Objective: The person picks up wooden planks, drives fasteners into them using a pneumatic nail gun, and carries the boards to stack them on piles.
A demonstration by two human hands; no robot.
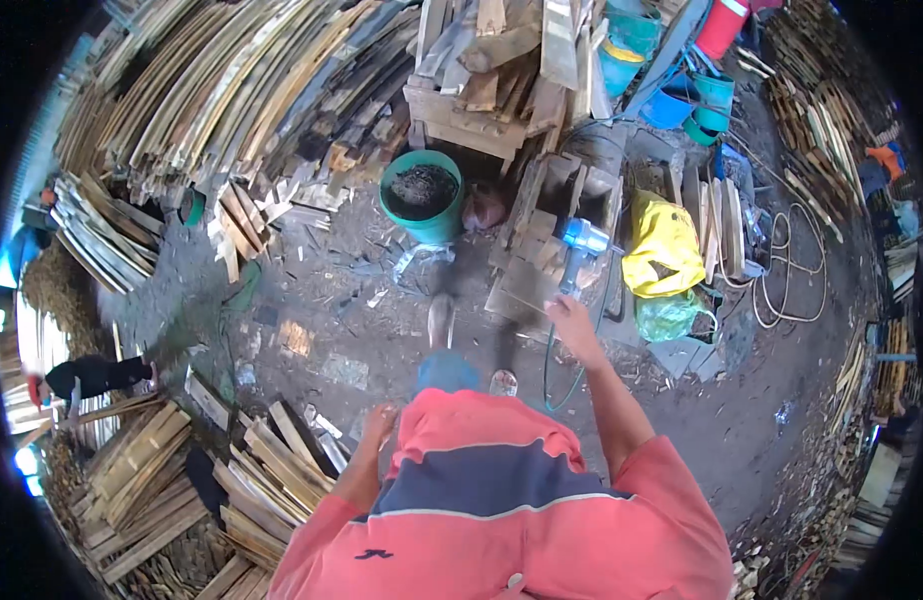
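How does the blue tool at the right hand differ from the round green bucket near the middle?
The tool is blue and grey; the bucket is green. The tool is narrow, while the bucket is wider, round and open-topped, with dark material inside. The right hand holds the tool; the bucket stands out of hand. Both are ahead of the person.

Work area viewed from above. A dark floor, strewn with wood scraps, occupies the centre; long boards are stacked at upper left. A rough wooden counter (laden with timber pieces) stands near the top. Bright patches of light mark the left edge.
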